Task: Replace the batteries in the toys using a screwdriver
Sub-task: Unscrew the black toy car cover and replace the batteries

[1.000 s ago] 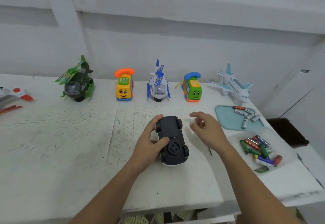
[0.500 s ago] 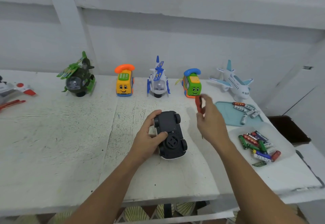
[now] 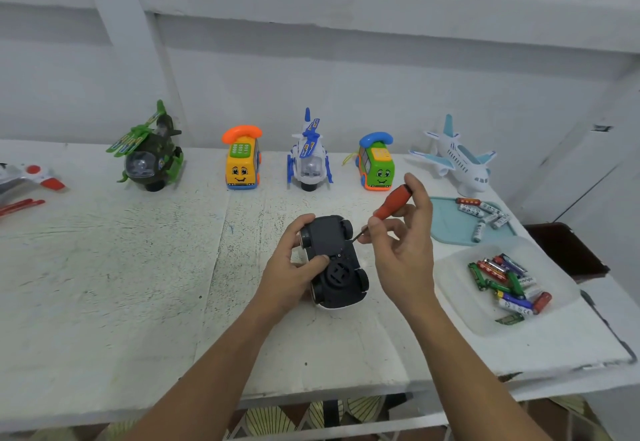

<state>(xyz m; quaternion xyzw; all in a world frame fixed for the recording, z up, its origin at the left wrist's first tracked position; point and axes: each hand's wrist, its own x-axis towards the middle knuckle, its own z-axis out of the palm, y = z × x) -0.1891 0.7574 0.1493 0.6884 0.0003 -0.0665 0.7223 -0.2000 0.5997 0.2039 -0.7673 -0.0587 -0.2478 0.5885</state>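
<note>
A toy car [image 3: 337, 278] lies upside down on the white table [image 3: 138, 285], its black underside and wheels facing up. My left hand [image 3: 294, 267] grips it from the left, thumb on the underside. My right hand [image 3: 403, 233] holds a small screwdriver with a red-orange handle [image 3: 393, 201], its thin tip pointing down-left just above the car's right edge. A clear tray [image 3: 460, 305] at the right holds several coloured batteries [image 3: 507, 285]. A light-blue mat [image 3: 446, 226] behind it carries several more batteries [image 3: 483, 214].
Along the wall stand a green helicopter [image 3: 150, 156], a yellow phone car [image 3: 242, 163], a white-blue helicopter [image 3: 310, 160], a green phone car [image 3: 375, 163] and a white plane [image 3: 457, 160]. Red-and-white toy parts [image 3: 31, 181] lie at far left. A dark bin [image 3: 564, 250] sits past the table's right edge.
My right hand picked up the screwdriver, raised it, then tilted it so its tip points at the car's underside. My left hand kept its grip on the car.
</note>
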